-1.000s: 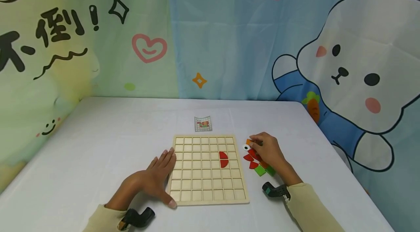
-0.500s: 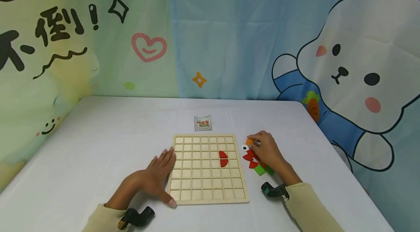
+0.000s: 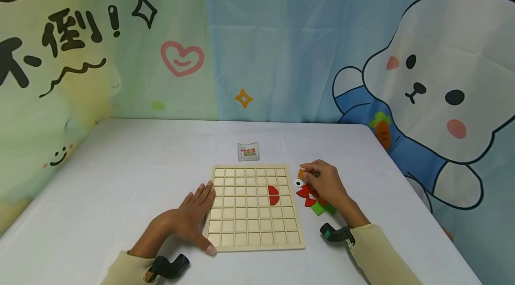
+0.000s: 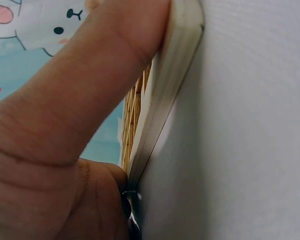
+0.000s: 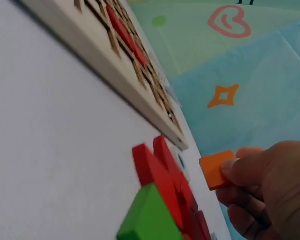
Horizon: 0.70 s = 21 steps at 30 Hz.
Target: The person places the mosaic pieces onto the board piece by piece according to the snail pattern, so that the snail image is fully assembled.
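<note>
My left hand (image 3: 189, 220) lies along the left edge of a wooden grid board (image 3: 241, 213), fingers straight. Its thumb (image 4: 90, 85) presses on the board's near left corner in the left wrist view. Two red quarter-circle pieces (image 3: 274, 200) sit in neighbouring cells, right of the middle. Beyond the board's right edge, my right hand (image 3: 327, 184) pinches an orange square block (image 5: 213, 171) between thumb and fingers. Below that hand lie loose red pieces (image 3: 303, 192), green blocks (image 3: 318, 208) and a white eye piece (image 3: 298, 182); the hand hides part of this pile.
A small picture card (image 3: 248, 151) with a grid pattern lies behind the board. The white-covered table (image 3: 141, 164) extends to a printed curtain (image 3: 273, 43) at the back. Black wrist cameras (image 3: 170, 268) jut out by both sleeves.
My right hand has shifted slightly left and away from me, with the orange block in its fingertips. The eye piece has slid a little left. My left hand stays on the board.
</note>
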### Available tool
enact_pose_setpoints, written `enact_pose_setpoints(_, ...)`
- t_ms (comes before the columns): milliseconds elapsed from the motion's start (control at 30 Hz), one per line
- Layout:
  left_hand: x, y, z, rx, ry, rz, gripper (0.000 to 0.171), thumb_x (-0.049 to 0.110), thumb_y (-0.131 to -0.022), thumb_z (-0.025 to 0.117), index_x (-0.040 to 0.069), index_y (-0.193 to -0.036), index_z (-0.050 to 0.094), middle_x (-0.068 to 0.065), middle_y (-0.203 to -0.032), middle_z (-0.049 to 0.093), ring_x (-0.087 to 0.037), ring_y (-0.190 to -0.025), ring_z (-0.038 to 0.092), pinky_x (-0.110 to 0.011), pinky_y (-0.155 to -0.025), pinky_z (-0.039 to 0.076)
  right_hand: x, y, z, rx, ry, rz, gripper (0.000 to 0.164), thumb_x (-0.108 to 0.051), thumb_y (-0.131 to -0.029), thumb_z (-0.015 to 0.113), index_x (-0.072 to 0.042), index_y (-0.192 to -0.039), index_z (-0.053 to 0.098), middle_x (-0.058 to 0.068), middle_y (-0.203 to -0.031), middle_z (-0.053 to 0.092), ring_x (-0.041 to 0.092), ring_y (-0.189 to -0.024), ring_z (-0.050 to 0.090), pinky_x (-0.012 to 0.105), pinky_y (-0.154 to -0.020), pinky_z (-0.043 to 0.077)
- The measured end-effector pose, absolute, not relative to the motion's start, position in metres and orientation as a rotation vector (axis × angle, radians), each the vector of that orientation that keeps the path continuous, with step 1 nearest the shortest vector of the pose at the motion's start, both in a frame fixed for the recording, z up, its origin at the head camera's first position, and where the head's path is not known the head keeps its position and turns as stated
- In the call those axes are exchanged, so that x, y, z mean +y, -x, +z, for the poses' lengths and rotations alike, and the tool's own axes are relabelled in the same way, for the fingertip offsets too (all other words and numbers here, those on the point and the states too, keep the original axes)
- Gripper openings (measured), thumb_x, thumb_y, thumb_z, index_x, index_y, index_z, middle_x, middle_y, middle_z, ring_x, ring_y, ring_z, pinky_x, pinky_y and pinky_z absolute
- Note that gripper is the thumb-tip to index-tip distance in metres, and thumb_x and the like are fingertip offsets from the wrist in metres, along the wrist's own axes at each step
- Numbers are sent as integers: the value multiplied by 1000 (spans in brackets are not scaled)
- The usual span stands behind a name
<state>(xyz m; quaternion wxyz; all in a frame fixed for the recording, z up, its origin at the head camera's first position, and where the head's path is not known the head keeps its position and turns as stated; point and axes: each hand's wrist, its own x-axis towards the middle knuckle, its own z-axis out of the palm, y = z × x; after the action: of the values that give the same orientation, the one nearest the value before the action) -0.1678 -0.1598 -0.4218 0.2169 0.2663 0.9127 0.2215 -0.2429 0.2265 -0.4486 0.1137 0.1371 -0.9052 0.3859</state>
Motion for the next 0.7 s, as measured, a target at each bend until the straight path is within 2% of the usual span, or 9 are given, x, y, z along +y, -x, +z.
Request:
enact_pose_setpoints(167,-159,167,-421,2532,-735,613,139,61,-62,84,-8,-152,3,-24,-159,-10,-39,-145,-10,-57,-113,1,214,239,-444,-2608,-435,1241,15,2,-88,70,-6,-99,76,2,-94,66,17,-80,61,25,-67,52)
enact_pose_setpoints(400,-159,168,-422,2538,-728,593,139,62,-62,83,-7,-153,3,-23,-159,-10,-38,-145,-10,-57,-113,2,186,236,-438,-2576,-600,1351,16,-2,-87,71,-7,-102,76,1,-95,66,16,-78,61,27,-65,50)
enact_pose_setpoints(700,-159,169,-424,2538,-741,595,140,62,-62,83,-7,-152,3,-23,-159,-10,-39,-145,-10,-57,-113,1,164,234,-441,-2613,-701,1435,11,-1,-87,72,-7,-95,77,0,-92,67,14,-80,62,26,-69,51)
